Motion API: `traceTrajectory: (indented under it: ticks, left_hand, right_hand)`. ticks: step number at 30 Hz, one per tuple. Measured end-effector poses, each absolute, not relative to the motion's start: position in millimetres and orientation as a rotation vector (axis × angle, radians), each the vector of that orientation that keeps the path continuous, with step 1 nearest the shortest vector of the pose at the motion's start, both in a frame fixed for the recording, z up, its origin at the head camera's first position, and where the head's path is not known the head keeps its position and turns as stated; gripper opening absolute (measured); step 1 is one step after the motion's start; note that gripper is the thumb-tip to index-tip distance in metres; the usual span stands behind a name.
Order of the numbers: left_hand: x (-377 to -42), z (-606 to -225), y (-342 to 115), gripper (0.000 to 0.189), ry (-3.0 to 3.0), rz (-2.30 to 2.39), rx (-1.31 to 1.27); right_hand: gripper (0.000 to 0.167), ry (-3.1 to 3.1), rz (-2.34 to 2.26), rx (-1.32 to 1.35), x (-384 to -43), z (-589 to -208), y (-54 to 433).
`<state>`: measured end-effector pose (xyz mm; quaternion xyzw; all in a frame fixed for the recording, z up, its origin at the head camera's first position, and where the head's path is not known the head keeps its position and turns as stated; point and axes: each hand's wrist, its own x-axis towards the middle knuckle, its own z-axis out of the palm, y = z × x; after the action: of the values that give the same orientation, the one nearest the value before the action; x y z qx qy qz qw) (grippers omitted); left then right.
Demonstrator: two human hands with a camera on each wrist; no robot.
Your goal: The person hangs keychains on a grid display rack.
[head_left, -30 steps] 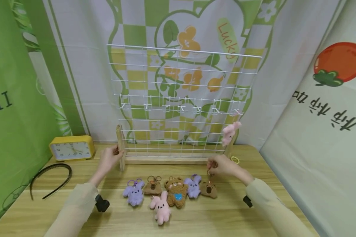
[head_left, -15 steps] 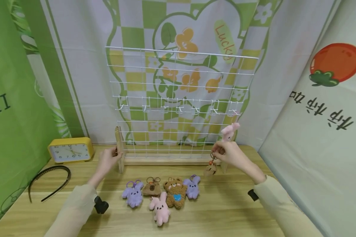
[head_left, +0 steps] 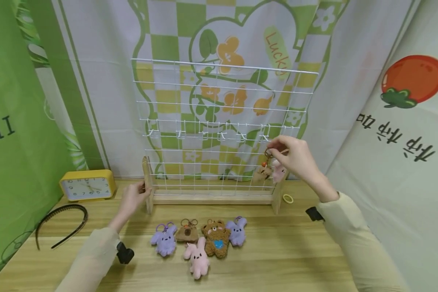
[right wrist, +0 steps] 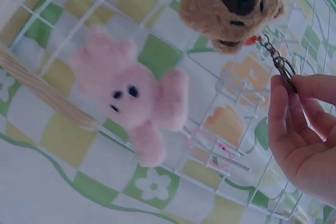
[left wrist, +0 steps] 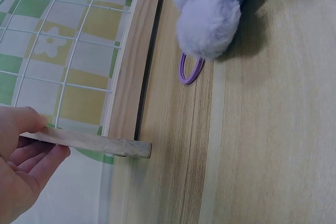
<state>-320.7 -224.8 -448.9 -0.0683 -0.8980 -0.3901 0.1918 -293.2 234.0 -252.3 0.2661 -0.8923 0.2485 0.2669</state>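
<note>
My left hand (head_left: 133,198) grips the wooden side foot (left wrist: 94,142) of a white wire display grid (head_left: 224,66), thumb on one side and fingers on the other. My right hand (right wrist: 310,129) pinches the metal key ring of a brown plush keychain (right wrist: 236,9) with a dark snout. The keychain dangles by its chain in front of the grid's lower right. Beside it a pink bunny keychain (right wrist: 136,93) hangs by a pink ring from the rightmost hook; in the head view my right hand partly covers that bunny. Just left of my fingertips is another white hook (head_left: 265,138).
Several plush keychains lie before the stand: purple bunnies (head_left: 164,242), a brown one (head_left: 187,234), a bear (head_left: 217,239) and a pink bunny (head_left: 198,259). A yellow clock (head_left: 87,185) and black headband (head_left: 84,215) are at left. A yellow ring (head_left: 288,198) lies right.
My right hand has lifted the brown plush keychain off the table and raised it toward the hook row at the right. My left hand has stayed on the wooden foot.
</note>
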Motion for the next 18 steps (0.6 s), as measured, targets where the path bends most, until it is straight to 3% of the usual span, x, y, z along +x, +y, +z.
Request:
traceTrajectory:
  ticks: [18]
  left_hand:
    - [-323,-451,-226,0.022,-2.523,-1.128,-0.203]
  right_hand:
    - [0.013,-2.517,0.661,0.608,-327,-231,232]
